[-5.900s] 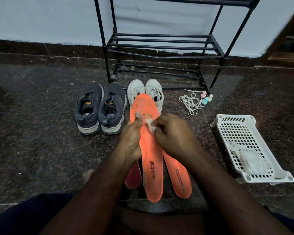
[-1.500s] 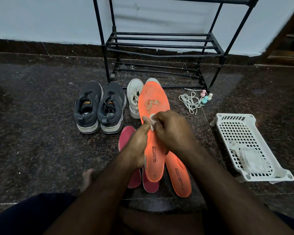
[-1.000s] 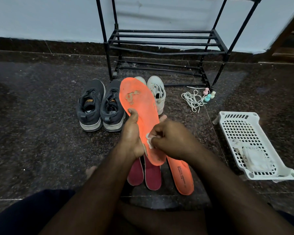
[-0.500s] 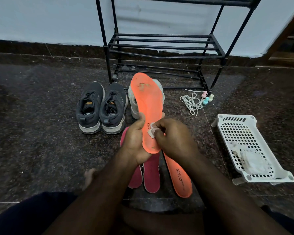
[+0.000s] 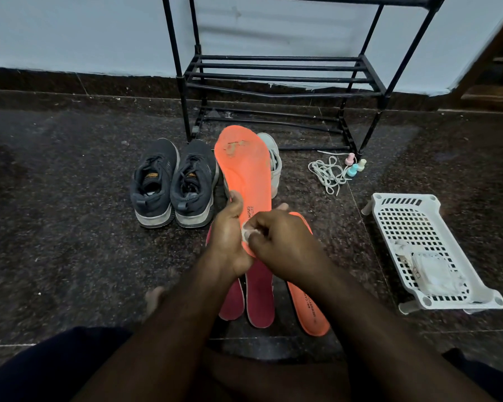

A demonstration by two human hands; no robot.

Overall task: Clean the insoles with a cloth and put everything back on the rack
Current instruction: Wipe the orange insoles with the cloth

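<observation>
- The left hand [image 5: 230, 239] is gripping the raised orange insole [image 5: 246, 175] by its heel end, thumb on its face.
- The right hand [image 5: 279, 242] is pinching a small white cloth [image 5: 248, 233] against the heel, having worked down from mid-length half a second ago; this face seems nearly wiped.
- The other insoles are lying on the floor [image 5: 70, 227] under the hands, the rack [image 5: 276, 79] beyond.
</observation>
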